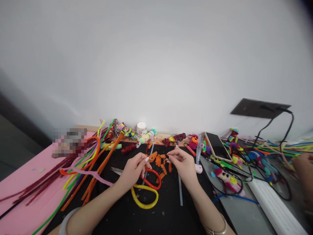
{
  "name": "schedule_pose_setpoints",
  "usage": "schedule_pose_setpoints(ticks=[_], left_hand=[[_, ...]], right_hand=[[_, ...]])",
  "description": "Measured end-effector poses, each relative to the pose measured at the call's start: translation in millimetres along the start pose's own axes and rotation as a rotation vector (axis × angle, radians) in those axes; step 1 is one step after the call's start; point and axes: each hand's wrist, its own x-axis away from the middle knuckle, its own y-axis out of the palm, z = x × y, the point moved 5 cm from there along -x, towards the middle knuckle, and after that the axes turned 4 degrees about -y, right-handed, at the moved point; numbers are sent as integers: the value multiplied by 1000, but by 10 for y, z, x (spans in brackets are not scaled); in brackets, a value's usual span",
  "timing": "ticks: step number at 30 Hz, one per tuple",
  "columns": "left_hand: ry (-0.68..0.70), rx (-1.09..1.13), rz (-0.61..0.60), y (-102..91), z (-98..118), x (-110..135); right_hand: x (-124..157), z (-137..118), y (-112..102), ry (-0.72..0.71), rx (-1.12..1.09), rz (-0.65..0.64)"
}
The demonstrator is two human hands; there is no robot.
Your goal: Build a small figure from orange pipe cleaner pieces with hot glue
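My left hand (pixel 135 168) is closed, its thumb and fingertips pinching a short piece of orange pipe cleaner (pixel 153 156). Opposite it, my right hand (pixel 181 163) is closed in a pinch too; what sits between its fingertips is too small to make out. Several cut orange pipe cleaner pieces (pixel 163 169) lie on the black mat (pixel 168 212) between and just below the hands. Scissors (pixel 146 206) with one red and one yellow handle loop lie partly under my left hand, the blade tips pointing left.
Long pipe cleaners (pixel 102 163) in several colours spread at left over a pink surface (pixel 14 195). Small pipe-cleaner figures, a white cup (pixel 141 129) and a phone (pixel 218 147) line the wall. At right are cables, a power strip (pixel 276 209) and another person's hand (pixel 303 173).
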Motion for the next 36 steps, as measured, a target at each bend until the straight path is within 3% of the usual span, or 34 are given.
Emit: schedule_pose_setpoints(ticks=[8,19,36], left_hand=[[-5,-87,3,-1,-45,-4],[56,-133,-2,18,-21,2],[94,-154,-42,64,-7,34]], right_hand=[[72,116,72,113,-73,-79],[223,50,219,-89,66,-150],[233,31,205,-162,155,-147]])
